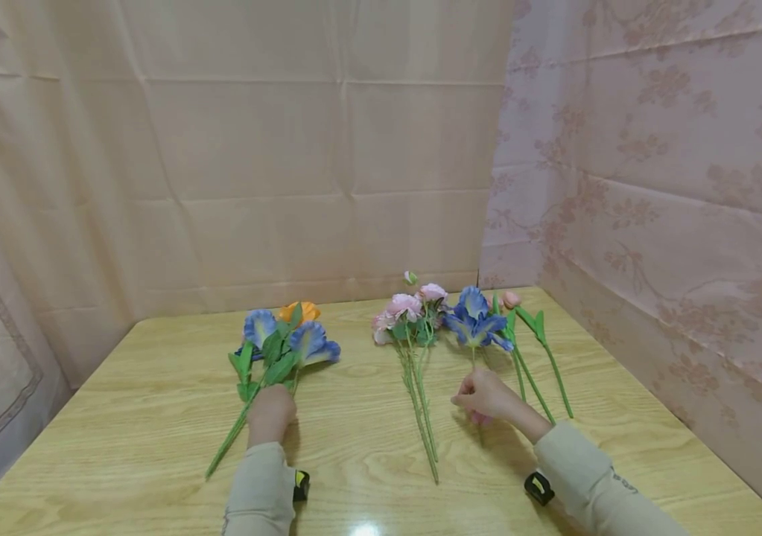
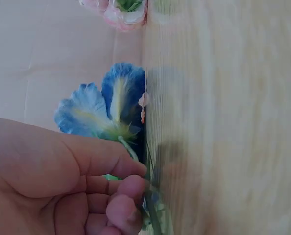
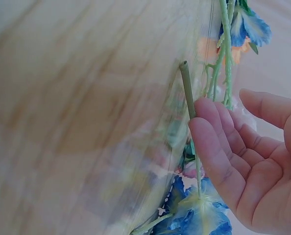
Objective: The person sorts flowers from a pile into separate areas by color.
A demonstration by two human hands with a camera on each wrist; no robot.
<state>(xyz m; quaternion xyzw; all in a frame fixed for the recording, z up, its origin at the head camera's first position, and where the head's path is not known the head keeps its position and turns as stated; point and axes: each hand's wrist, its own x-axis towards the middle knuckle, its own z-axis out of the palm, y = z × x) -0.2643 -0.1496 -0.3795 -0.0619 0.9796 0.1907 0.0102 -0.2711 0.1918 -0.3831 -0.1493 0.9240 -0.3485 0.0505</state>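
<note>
On the left of the table lies a bunch of blue irises [image 1: 310, 343] with an orange flower [image 1: 300, 310] and green leaves. My left hand [image 1: 272, 412] is low over its stems, pinching a blue iris [image 2: 84, 110] by the stem between thumb and curled fingers. At the right, my right hand [image 1: 488, 394] is beside the stem of another blue iris [image 1: 477, 324]. In the right wrist view its fingertips [image 3: 199, 128] touch that green stem [image 3: 186, 85], while the thumb stands apart. Something pink shows beneath this hand in the head view.
Pale pink flowers [image 1: 404, 307] on long stems [image 1: 424, 417] lie between the hands. Tulips with green stems [image 1: 558, 376] lie farther right. A white-and-green bud [image 1: 410, 278] shows behind. Curtains [image 1: 327, 149] border the wooden table [image 1: 153, 372] at the back and right.
</note>
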